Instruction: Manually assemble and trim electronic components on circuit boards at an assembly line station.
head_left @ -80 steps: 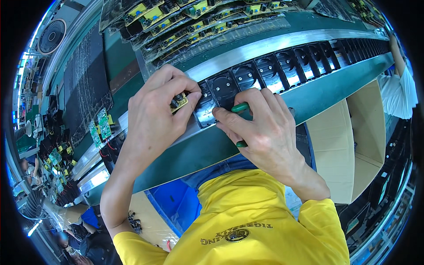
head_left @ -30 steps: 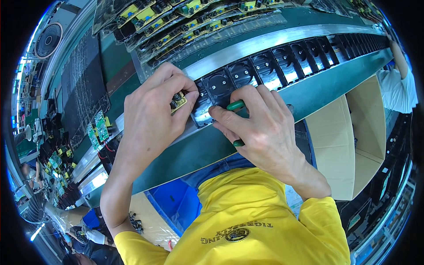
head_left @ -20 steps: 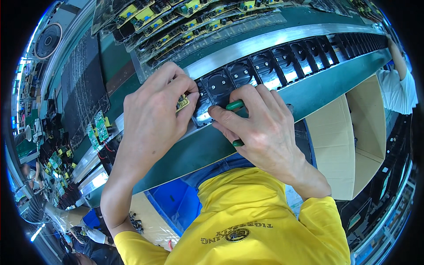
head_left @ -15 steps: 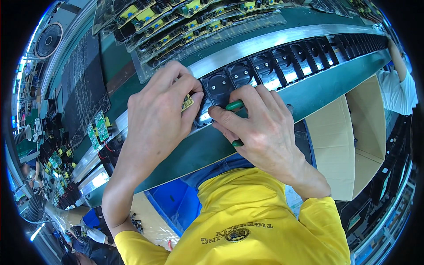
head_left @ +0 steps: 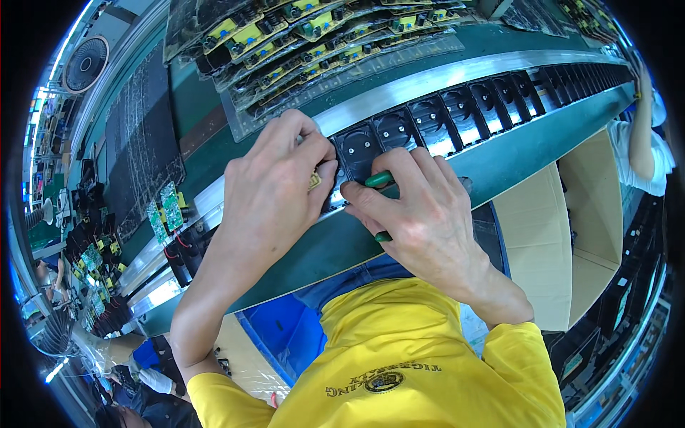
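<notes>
Left hand (head_left: 275, 177) pinching a board (head_left: 315, 180) at the left of the row (head_left: 462, 110), right hand (head_left: 422, 208) gripping a green-handled tool (head_left: 379, 179) over it! Not seated yet, seemingly; nearest cases (head_left: 359, 148) rightward look boardless, stacked boards (head_left: 314, 28) behind the row.

Saw a round caged fan (head_left: 85, 64) at the upper left, with a dark mat (head_left: 143, 135) to its right. Noticed a second fan (head_left: 57, 332) at the lower left. Found a cardboard box (head_left: 531, 250) (plain brown, standing open) beside the green bench (head_left: 514, 160), near a co-worker's pale shirt (head_left: 660, 153). Glimpsed a blue bin (head_left: 285, 332) below the bench's edge.
</notes>
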A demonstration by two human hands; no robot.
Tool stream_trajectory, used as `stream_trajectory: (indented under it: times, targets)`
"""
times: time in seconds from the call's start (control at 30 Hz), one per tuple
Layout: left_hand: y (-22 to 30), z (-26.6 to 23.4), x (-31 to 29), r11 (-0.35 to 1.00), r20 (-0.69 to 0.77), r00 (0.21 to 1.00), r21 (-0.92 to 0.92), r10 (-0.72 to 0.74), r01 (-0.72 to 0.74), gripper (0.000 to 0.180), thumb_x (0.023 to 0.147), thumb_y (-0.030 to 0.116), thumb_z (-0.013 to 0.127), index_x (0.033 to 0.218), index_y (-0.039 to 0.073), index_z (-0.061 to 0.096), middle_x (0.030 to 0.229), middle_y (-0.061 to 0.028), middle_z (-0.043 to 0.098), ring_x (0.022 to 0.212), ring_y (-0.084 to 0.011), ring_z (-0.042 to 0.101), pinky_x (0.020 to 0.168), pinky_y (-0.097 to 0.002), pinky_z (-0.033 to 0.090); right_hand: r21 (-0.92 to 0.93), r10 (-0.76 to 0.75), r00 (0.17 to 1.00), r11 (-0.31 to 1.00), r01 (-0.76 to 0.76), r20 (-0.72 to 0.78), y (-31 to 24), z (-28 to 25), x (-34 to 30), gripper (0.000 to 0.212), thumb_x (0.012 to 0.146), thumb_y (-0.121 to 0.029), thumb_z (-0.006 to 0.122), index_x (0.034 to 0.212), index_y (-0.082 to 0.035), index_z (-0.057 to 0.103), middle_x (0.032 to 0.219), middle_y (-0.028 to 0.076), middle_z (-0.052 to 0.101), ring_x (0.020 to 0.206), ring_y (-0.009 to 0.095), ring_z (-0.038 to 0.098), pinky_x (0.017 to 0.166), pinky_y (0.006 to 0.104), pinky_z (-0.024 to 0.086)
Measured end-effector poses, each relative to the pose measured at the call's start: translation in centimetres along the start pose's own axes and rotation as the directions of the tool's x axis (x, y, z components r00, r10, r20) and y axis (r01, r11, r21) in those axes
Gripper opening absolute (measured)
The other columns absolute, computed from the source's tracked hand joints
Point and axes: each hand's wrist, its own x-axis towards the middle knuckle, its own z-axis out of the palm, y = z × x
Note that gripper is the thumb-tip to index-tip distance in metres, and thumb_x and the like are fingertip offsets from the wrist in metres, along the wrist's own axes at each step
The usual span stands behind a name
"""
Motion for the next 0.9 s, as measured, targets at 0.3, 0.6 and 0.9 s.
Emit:
stream_trajectory:
  times: [0.3, 0.6, 0.9]
  targets:
    - [0.0, 1.3, 0.0, 0.999, -0.07, 0.997, 0.047, -0.024, 0.027, 0.008, 0.092, 0.005, 0.079, 0.096, 0.007, 0.073, 0.114, -0.005, 0.064, 0.097, -0.0258, 0.067, 0.076, -0.0361, 0.057, 0.04, 0.022, 1.0, 0.999, -0.023, 0.022, -0.9, -1.5, 0.9, 0.024, 0.086, -0.01, 0.092, 0.109, -0.014, 0.089, 0.111, 0.006, 0.062, 0.091, 0.026, 0.059, 0.083, 0.0406, 0.053]
    - [-0.1, 1.8, 0.1, 0.996, -0.029, 0.998, 0.066, -0.049, 0.051, 0.007, 0.093, 0.011, 0.079, 0.094, 0.008, 0.073, 0.115, -0.0063, 0.061, 0.099, -0.0259, 0.063, 0.066, -0.0385, 0.053, -0.023, 0.015, 0.999, 1.0, -0.014, 0.042, -0.9, -1.4, 0.8, 0.021, 0.086, -0.005, 0.09, 0.106, -0.01, 0.087, 0.113, 0.007, 0.061, 0.096, 0.026, 0.058, 0.085, 0.0411, 0.053]
    - [-0.3, 2.5, 0.1, 0.994, -0.118, 0.993, 0.107, 0.013, 0.0, 0.007, 0.094, 0.012, 0.079, 0.094, 0.007, 0.074, 0.113, -0.0069, 0.06, 0.096, -0.0249, 0.06, 0.061, -0.0373, 0.051, -0.08, -0.021, 0.996, 0.996, 0.028, 0.082, -1.3, -1.7, 1.4, 0.014, 0.087, -0.001, 0.087, 0.1, -0.008, 0.085, 0.113, 0.009, 0.061, 0.094, 0.028, 0.057, 0.084, 0.043, 0.052]
